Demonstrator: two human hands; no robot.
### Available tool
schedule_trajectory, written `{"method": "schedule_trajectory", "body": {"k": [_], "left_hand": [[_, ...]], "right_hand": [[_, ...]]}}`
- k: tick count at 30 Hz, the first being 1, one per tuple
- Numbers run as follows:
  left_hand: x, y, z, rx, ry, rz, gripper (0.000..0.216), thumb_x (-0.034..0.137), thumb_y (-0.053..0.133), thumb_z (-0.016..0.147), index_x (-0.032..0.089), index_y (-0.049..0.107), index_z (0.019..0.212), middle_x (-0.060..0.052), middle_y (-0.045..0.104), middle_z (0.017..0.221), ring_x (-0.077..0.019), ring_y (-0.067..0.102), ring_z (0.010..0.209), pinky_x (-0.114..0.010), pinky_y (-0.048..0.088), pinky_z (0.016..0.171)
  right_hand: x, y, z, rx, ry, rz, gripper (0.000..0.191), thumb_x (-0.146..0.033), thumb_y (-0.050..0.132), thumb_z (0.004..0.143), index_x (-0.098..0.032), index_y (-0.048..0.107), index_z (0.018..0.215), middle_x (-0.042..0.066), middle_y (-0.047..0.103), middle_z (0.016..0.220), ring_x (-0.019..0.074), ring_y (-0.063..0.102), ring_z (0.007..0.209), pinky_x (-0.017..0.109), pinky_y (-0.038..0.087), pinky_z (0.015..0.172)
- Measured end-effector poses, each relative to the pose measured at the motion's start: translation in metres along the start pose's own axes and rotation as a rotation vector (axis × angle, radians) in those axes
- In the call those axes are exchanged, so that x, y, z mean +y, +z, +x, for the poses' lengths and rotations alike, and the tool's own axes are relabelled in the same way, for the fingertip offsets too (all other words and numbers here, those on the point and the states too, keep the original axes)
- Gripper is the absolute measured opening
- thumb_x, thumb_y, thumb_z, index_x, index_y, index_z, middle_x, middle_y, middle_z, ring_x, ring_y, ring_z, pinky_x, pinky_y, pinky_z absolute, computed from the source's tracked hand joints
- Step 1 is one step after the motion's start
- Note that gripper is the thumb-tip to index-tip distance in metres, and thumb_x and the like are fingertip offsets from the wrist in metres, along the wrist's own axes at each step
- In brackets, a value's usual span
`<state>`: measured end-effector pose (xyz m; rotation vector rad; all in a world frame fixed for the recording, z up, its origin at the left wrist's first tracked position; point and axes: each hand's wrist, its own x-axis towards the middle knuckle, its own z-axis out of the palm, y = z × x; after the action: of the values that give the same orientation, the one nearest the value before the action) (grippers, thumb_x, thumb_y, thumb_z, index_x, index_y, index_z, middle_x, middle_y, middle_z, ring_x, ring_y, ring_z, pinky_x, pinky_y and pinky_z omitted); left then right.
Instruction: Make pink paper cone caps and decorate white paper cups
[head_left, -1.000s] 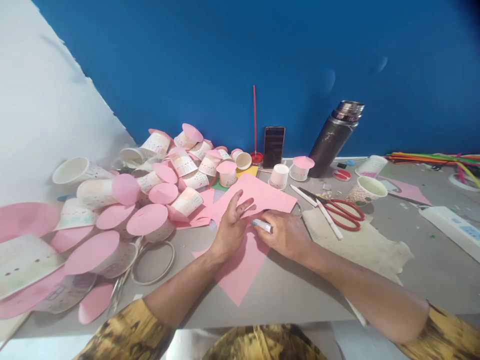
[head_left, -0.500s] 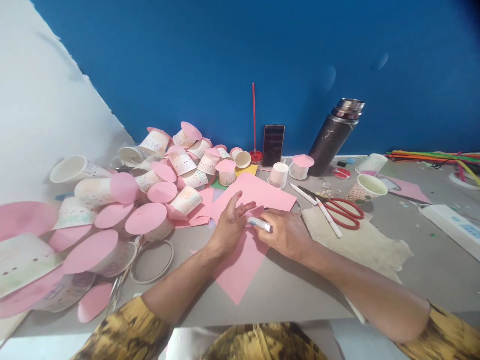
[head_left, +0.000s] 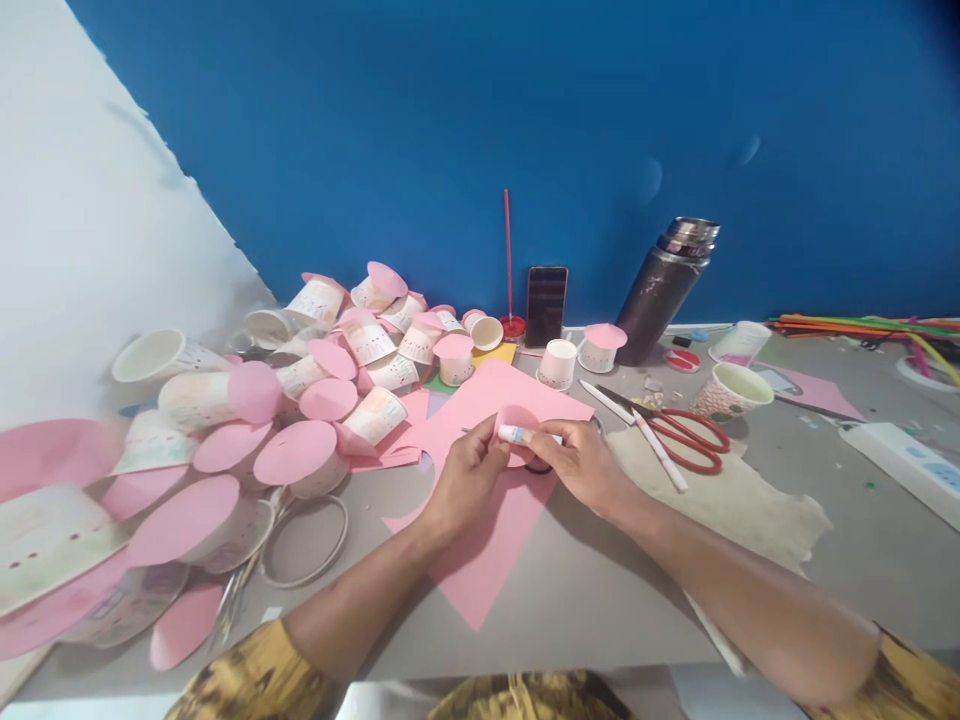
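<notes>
My left hand (head_left: 470, 468) pinches a small pink paper piece (head_left: 517, 412) by its left edge, above the table. In my right hand (head_left: 586, 462) is a slim white tube with blue print, like a glue stick (head_left: 516, 434); its left end lies against the pink piece, and fingers hide part of it. Beneath both hands, larger pink paper sheets (head_left: 480, 575) with cut edges lie on the grey table (head_left: 600, 610). A dark curved thing, too covered to name, shows under my right fingers.
Paper cups with pink discs (head_left: 294, 452) crowd the left, near a tape ring (head_left: 306, 540). Red-handled scissors (head_left: 686, 440) and a white pen (head_left: 660, 450) lie right, by a ragged cloth-like sheet (head_left: 739, 510). Behind stand a phone (head_left: 547, 305), a dark flask (head_left: 667, 295) and a cup (head_left: 557, 365).
My left hand has turned from spread fingers to a pinch on the pink piece. The white tube has swung nearly level. The view has tilted slightly upward.
</notes>
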<state>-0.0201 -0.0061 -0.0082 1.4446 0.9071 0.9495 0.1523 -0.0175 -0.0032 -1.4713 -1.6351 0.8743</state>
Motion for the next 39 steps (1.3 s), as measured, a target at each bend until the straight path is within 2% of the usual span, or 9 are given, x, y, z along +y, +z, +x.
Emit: {"method": "schedule_trajectory", "body": {"k": [6,11,18,21,23,25,27,30,39], "left_hand": [[-0.009,-0.002,-0.001,0.072,0.039,0.263,0.023,0.025,0.040,0.097,0.019,0.055,0.079,0.001,0.057,0.076,-0.0153,0.050,0.073,-0.027,0.044,0.067],[-0.008,-0.001,-0.002,0.111,0.018,0.395,0.024,0.027,0.037,0.096,0.021,0.046,0.075,0.003,0.046,0.068,-0.0149,0.040,0.065,-0.029,0.033,0.064],[-0.006,0.002,-0.005,0.092,-0.005,0.390,0.020,0.021,0.037,0.093,0.022,0.047,0.076,0.003,0.048,0.069,-0.0158,0.041,0.066,-0.029,0.032,0.065],[-0.003,-0.001,-0.004,0.090,-0.014,0.353,0.013,0.016,0.042,0.086,0.021,0.054,0.085,0.002,0.051,0.075,-0.0158,0.045,0.071,-0.028,0.036,0.067],[-0.001,-0.003,-0.003,0.088,-0.039,0.321,0.021,0.013,0.045,0.081,0.021,0.058,0.096,0.003,0.052,0.075,-0.0160,0.047,0.072,-0.027,0.037,0.068],[0.001,-0.005,-0.001,0.040,-0.041,0.288,0.023,0.011,0.045,0.080,0.020,0.059,0.095,0.003,0.052,0.074,-0.0158,0.048,0.072,-0.027,0.038,0.068],[0.002,-0.006,0.000,-0.009,-0.007,0.270,0.018,0.012,0.043,0.083,0.020,0.058,0.085,0.003,0.054,0.073,-0.0151,0.047,0.070,-0.027,0.038,0.067],[0.000,-0.005,0.001,-0.003,0.047,0.287,0.018,0.017,0.040,0.092,0.020,0.053,0.079,0.002,0.054,0.073,-0.0145,0.044,0.068,-0.027,0.038,0.067],[-0.003,0.005,-0.006,0.042,0.044,0.302,0.020,0.026,0.038,0.099,0.021,0.049,0.083,0.003,0.046,0.075,-0.0154,0.038,0.069,-0.028,0.035,0.066]], "right_hand": [[0.001,0.005,-0.002,0.004,0.009,-0.019,0.045,-0.053,0.053,0.093,-0.018,0.061,0.065,-0.001,0.056,0.061,0.0137,0.046,0.060,0.026,0.035,0.058],[0.003,0.009,-0.002,0.047,-0.025,-0.100,0.039,-0.048,0.051,0.093,-0.020,0.059,0.067,0.001,0.061,0.063,0.0165,0.051,0.062,0.028,0.037,0.063],[0.005,0.007,-0.001,0.088,-0.042,-0.116,0.042,-0.050,0.051,0.095,-0.021,0.063,0.066,0.001,0.062,0.062,0.0170,0.053,0.062,0.028,0.039,0.061],[0.005,0.005,-0.001,0.081,-0.069,-0.143,0.044,-0.051,0.050,0.095,-0.020,0.065,0.068,0.001,0.061,0.063,0.0166,0.052,0.062,0.027,0.039,0.060],[0.004,0.005,-0.002,0.063,-0.077,-0.144,0.043,-0.051,0.050,0.096,-0.019,0.068,0.073,0.001,0.063,0.065,0.0167,0.054,0.063,0.027,0.040,0.061],[0.004,0.006,-0.002,0.038,-0.079,-0.134,0.042,-0.050,0.050,0.096,-0.019,0.070,0.076,0.001,0.066,0.068,0.0168,0.056,0.065,0.027,0.041,0.063],[0.005,0.007,-0.003,0.029,-0.083,-0.134,0.039,-0.047,0.051,0.095,-0.019,0.069,0.075,0.001,0.067,0.069,0.0166,0.057,0.065,0.027,0.041,0.064],[0.006,0.009,-0.004,0.051,-0.105,-0.173,0.035,-0.044,0.052,0.095,-0.020,0.069,0.076,0.001,0.068,0.069,0.0161,0.057,0.064,0.027,0.040,0.063],[0.004,0.009,-0.004,0.158,-0.111,-0.324,0.037,-0.046,0.054,0.097,-0.022,0.069,0.073,0.001,0.069,0.067,0.0153,0.055,0.058,0.028,0.034,0.057]]}}
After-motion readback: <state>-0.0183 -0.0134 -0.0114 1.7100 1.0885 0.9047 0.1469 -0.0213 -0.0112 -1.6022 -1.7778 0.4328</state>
